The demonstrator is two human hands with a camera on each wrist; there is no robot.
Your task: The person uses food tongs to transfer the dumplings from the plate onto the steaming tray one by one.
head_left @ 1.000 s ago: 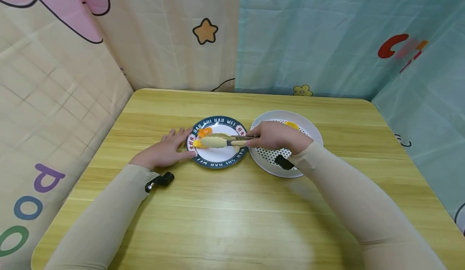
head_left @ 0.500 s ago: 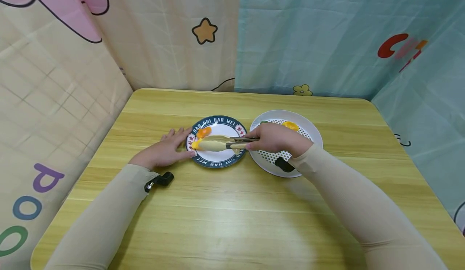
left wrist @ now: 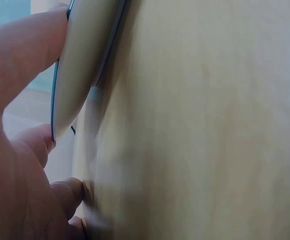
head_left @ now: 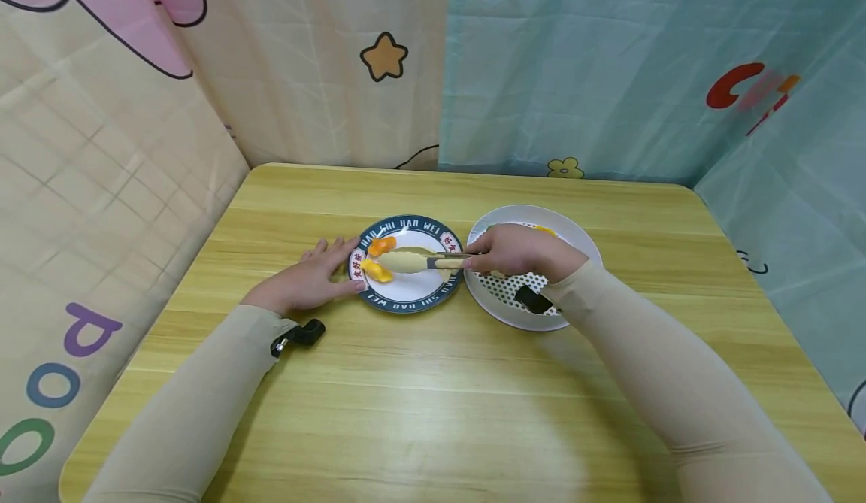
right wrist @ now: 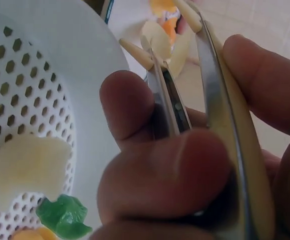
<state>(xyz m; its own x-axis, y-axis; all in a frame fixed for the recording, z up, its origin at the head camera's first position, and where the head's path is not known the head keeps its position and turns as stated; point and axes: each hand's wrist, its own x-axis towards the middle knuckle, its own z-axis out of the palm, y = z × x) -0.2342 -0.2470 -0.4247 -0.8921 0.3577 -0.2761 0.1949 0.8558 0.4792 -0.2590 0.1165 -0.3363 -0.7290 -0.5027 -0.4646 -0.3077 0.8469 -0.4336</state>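
My right hand point(head_left: 517, 251) grips tongs point(head_left: 406, 261) with metal arms and cream tips. Their tips hover over a blue-rimmed white plate point(head_left: 406, 307), and in the right wrist view the arms stand apart. On the plate's left part lie a yellow piece point(head_left: 376, 271) and an orange piece point(head_left: 382, 245), both just beyond the tips. My left hand point(head_left: 304, 281) touches the plate's left rim, fingers spread and thumb at the near side. Below my right hand sits a white perforated colander point(head_left: 587, 251), partly hidden by the hand.
Inside the colander are a pale translucent piece point(right wrist: 27, 167), a green piece point(right wrist: 64, 216) and an orange-yellow piece point(right wrist: 35, 234). Plate and colander stand side by side on a wooden table point(head_left: 406, 398). Printed curtains point(head_left: 575, 59) rise behind the table.
Half a second ago the tongs' tips were at the yellow piece on the plate's left rim. They have since drawn back to the right, leaving that piece on the plate. My left hand stays put.
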